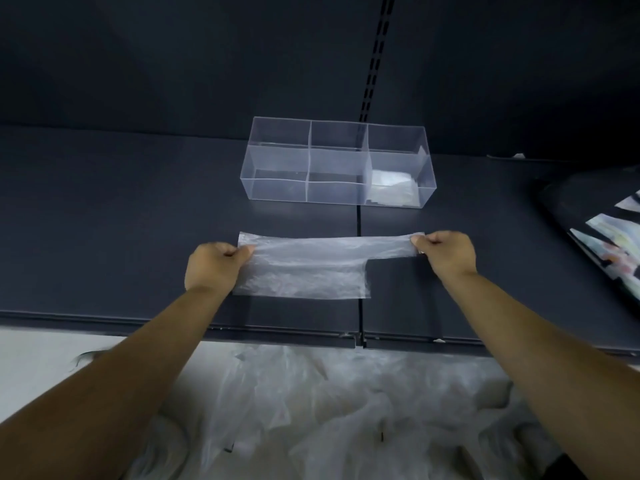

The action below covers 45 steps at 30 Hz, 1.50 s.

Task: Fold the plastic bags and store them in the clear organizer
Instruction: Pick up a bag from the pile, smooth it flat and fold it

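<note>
A dark shelf (121,220) carried a clear organizer (277,194) near its back wall, with a heap of loose bags (329,410) lying below the front edge. A plastic bag (304,271) was stretched over the shelf just in front of the organizer. The left hand (211,268) and right hand (446,251) each pinched an upper corner with curled fingers. Folded bags (391,188) sat in the organizer's right-hand compartment.

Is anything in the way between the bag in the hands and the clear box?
Nothing visible. Only bare dark shelf lies between the plastic bag and the clear box. Its right-hand section already holds folded bags.
</note>
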Available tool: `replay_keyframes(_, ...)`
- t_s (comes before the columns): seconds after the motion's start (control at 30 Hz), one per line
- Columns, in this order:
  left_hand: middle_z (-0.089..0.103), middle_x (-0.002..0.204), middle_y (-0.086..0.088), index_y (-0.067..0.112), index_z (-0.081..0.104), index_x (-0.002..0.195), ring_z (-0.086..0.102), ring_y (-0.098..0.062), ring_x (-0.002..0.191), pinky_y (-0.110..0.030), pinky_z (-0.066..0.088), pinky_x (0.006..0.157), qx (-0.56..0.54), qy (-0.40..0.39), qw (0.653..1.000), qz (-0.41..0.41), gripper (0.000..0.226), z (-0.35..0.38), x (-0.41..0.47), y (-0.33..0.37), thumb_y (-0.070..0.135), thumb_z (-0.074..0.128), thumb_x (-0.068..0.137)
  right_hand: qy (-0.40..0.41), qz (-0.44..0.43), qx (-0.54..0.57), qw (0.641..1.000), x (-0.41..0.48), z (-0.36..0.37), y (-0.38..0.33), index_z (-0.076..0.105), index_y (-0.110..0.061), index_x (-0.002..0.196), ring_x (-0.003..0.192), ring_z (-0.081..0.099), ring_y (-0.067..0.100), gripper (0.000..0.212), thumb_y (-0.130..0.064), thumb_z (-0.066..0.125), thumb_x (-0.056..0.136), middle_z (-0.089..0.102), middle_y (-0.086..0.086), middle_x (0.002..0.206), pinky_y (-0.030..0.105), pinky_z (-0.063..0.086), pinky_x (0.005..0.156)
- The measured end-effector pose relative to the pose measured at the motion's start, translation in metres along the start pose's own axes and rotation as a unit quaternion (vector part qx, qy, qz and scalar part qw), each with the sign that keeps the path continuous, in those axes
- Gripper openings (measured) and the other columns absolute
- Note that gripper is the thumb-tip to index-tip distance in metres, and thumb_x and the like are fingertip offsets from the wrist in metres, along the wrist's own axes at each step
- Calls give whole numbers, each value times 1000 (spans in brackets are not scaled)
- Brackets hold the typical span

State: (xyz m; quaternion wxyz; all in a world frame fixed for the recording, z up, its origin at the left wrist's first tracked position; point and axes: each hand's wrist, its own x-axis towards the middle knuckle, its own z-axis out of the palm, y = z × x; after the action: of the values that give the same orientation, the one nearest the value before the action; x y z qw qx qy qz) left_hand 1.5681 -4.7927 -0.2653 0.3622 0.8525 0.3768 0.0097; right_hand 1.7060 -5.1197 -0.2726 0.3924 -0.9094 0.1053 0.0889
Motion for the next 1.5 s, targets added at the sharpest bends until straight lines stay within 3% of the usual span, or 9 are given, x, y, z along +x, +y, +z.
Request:
replay_keyframes(0.13, 64, 87, -8, 16, 65, 81, 59, -30, 85, -32, 41, 64, 79, 78, 993, 30, 25, 3, -11, 2, 40, 65, 87, 17, -7, -53, 998, 0, 7, -4, 66, -11, 67, 63, 57, 20, 32, -37, 67, 85, 60, 0, 61, 23, 39, 51)
replay_keyframes(0.23, 57, 105, -20, 3, 64, 99, 53, -39, 94, -45, 43, 78, 139, 158, 959, 189, 19, 6, -23, 5, 17, 66, 87, 19, -1, -69, 997, -4, 6, -8, 67, -8, 76, 74, 61, 24, 29, -36, 68, 85, 67, 6, 76, 28, 44, 60)
replay_keyframes(0.4, 59, 127, -21, -1, 61, 122, 53, -39, 121, -49, 37, 105, 207, 28, 897, 389, 32, 24, -38, 6, 8, 59, 91, 150, -133, -159, 967, -40, 20, -40, 62, -10, 103, 99, 55, 36, 23, -17, 68, 82, 56, 15, 109, 44, 44, 84)
replay_keyframes(0.63, 9, 160, -11, 9, 12, 151, 1, -21, 148, -30, -10, 118, 257, -107, 887, 369, 53, 44, -39, -5, 22, 30, 103, -134, -351, -113, 920, -122, 125, -95, 39, -6, 143, 141, 26, 24, 44, -17, 39, 100, 32, 11, 153, 33, 14, 119)
replay_keyframes(0.87, -4, 158, 1, 16, 1, 151, -8, -14, 147, -35, -7, 119, 328, -67, 874, 352, 80, 34, -30, -32, 64, 1, 87, -101, -278, -358, 886, -85, 124, -41, -8, -16, 152, 147, -16, 17, 72, -58, 7, 95, -13, 1, 161, 41, -12, 118)
replay_keyframes(1.1, -18, 155, 2, 14, -7, 152, -17, -11, 143, -35, -9, 118, 361, -76, 882, 292, 105, 1, -12, -54, 84, -8, 73, -51, -200, -377, 903, -51, 73, -5, -5, -17, 153, 148, -11, 19, 70, -55, 10, 95, -9, 3, 161, 44, -11, 118)
replay_keyframes(1.23, -5, 161, -4, 10, -2, 153, -9, -15, 147, -35, -9, 119, 353, -81, 892, 272, 104, -15, -14, -51, 80, 19, 79, 30, -209, -334, 919, -61, 50, -4, 21, -10, 150, 146, 12, 29, 65, -45, 38, 98, 15, 14, 158, 48, 2, 117)
replay_keyframes(1.33, 12, 159, -7, 6, 16, 151, 7, -18, 147, -31, -4, 119, 295, -52, 886, 354, 89, -10, -36, -37, 69, 31, 90, -10, -347, -216, 913, -87, 43, -9, 58, -14, 119, 120, 45, 29, 40, -33, 67, 85, 50, 8, 129, 41, 34, 96)
replay_keyframes(1.5, 11, 160, -2, 11, 17, 152, 1, -12, 147, -21, -13, 115, 234, -123, 872, 412, 78, 29, -73, -16, 55, 46, 93, -80, -356, -202, 909, -105, 48, -6, 68, -13, 90, 91, 53, 26, 14, -17, 76, 79, 56, 3, 98, 35, 39, 79)
